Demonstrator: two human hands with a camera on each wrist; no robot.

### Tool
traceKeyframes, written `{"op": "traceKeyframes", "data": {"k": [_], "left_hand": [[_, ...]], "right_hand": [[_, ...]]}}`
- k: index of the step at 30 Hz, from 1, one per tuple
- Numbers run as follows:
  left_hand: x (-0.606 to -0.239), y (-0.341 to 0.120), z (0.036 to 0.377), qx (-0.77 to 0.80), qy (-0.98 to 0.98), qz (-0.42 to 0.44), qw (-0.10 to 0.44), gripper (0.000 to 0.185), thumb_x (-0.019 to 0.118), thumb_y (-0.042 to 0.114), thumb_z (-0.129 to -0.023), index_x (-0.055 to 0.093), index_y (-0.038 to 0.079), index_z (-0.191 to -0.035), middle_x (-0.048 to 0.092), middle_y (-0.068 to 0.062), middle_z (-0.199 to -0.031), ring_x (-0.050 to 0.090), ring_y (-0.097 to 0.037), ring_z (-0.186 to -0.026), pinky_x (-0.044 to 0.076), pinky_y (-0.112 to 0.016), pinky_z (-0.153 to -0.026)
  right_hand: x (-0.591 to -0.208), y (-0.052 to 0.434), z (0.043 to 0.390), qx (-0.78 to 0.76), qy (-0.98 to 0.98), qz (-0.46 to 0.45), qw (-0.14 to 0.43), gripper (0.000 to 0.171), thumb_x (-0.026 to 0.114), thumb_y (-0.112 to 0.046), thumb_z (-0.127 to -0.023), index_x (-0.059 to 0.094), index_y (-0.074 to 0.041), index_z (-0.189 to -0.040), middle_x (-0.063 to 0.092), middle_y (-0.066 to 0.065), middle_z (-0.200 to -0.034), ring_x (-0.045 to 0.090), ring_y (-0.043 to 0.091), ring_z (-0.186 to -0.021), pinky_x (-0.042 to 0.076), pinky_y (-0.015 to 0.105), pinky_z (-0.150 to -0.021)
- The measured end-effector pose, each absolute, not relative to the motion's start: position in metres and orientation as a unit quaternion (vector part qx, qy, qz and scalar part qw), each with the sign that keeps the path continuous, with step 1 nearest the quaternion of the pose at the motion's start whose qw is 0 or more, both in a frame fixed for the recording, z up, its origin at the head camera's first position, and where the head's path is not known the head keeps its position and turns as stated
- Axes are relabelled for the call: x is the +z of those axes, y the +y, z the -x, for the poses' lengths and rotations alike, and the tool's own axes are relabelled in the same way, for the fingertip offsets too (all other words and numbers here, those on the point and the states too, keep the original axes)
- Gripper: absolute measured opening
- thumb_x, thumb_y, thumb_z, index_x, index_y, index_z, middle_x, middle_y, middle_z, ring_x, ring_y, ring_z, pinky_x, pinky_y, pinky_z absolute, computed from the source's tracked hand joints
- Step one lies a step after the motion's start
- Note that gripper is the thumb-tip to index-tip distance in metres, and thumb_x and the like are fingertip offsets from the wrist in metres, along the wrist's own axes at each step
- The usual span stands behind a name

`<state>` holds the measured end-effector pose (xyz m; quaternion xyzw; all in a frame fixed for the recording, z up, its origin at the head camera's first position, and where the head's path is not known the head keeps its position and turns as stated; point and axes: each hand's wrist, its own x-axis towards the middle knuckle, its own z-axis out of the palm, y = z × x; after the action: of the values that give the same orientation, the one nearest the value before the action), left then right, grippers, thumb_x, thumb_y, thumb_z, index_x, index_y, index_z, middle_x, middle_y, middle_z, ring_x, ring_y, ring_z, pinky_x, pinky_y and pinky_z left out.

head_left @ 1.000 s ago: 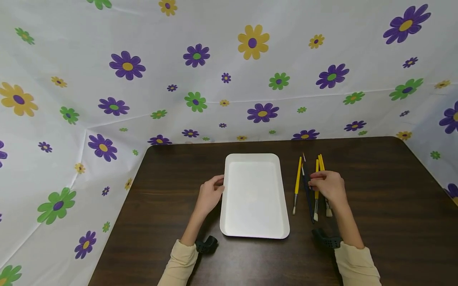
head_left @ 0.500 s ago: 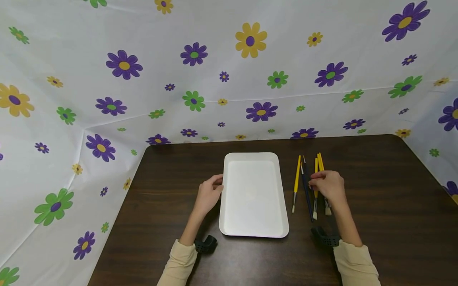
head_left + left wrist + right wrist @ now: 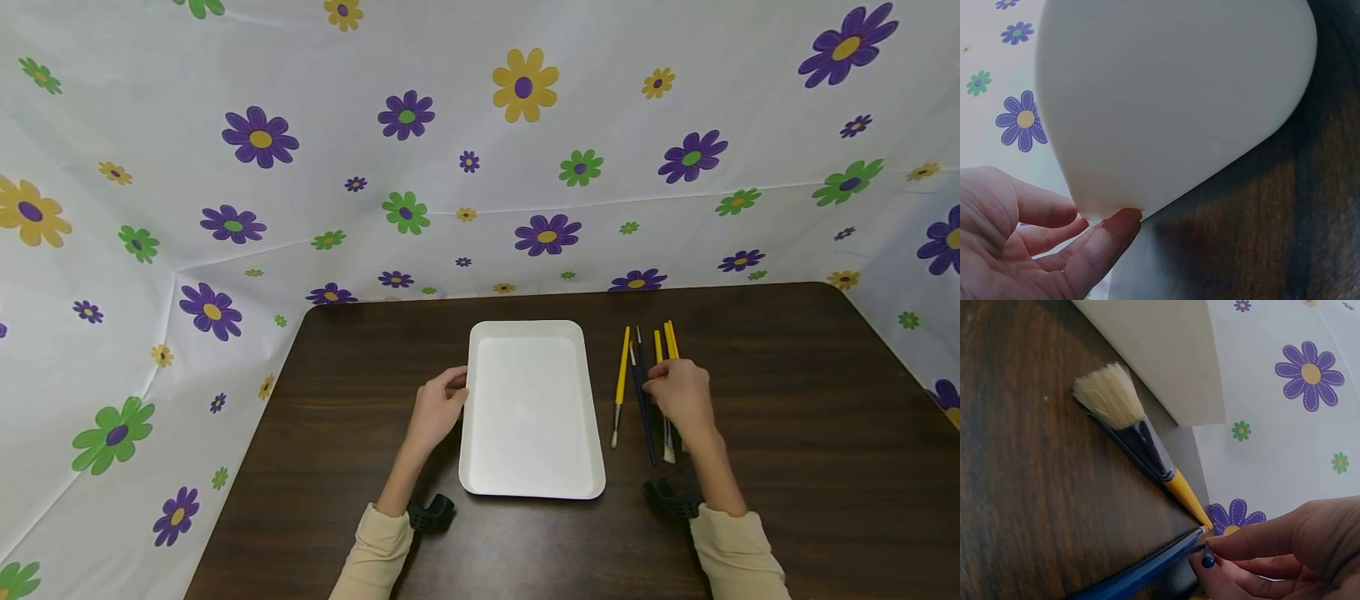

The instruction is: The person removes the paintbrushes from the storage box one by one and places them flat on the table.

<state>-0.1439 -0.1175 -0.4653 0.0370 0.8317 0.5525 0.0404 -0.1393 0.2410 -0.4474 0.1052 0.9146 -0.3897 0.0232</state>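
Head view: left hand (image 3: pixel 437 409) touches the white tray's (image 3: pixel 531 408) edge with relaxed fingers; right hand (image 3: pixel 675 392) pinches a brush (image 3: pixel 667 433) among 5.

The right hand (image 3: pixel 678 396) hides the middles of several paintbrushes (image 3: pixel 664 350).

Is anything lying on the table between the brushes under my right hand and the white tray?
Yes. One yellow-handled brush lies apart on the bare table, between the tray and the brushes under your right hand. Nothing else shows in that gap.
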Motion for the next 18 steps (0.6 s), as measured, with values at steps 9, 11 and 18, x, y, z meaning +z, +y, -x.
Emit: {"op": "traceKeyframes", "data": {"k": [9,11,18], "left_hand": [[-0.4654,-0.1170,0.1440,0.555,0.830,-0.033,0.041,0.036,0.057,0.001,-0.101,0.064,-0.003,-0.136,0.068,-0.022,-0.125,0.072,-0.034,-0.101,0.063,-0.037,-0.070],[-0.4655,-0.1168,0.1441,0.555,0.830,-0.033,0.040,0.036,0.057,0.000,-0.101,0.064,-0.003,-0.136,0.068,-0.022,-0.125,0.072,-0.034,-0.100,0.063,-0.037,-0.070],[-0.4666,-0.1168,0.1440,0.560,0.827,-0.035,0.039,0.037,0.056,0.000,-0.101,0.063,-0.004,-0.137,0.068,-0.023,-0.126,0.073,-0.033,-0.099,0.063,-0.037,-0.068]], "right_hand": [[-0.4499,0.2375,0.1398,-0.365,0.926,-0.097,0.007,0.013,0.068,0.004,-0.091,0.070,0.016,-0.097,0.071,0.023,-0.080,0.067,0.025,-0.066,0.050,0.030,-0.052],[-0.4502,0.2369,0.1396,-0.360,0.928,-0.095,0.005,0.012,0.068,0.004,-0.091,0.070,0.015,-0.096,0.071,0.023,-0.081,0.068,0.027,-0.067,0.050,0.030,-0.052],[-0.4504,0.2362,0.1409,-0.357,0.929,-0.092,0.001,0.012,0.068,0.005,-0.091,0.069,0.015,-0.095,0.071,0.025,-0.084,0.068,0.029,-0.069,0.053,0.032,-0.054]]}}
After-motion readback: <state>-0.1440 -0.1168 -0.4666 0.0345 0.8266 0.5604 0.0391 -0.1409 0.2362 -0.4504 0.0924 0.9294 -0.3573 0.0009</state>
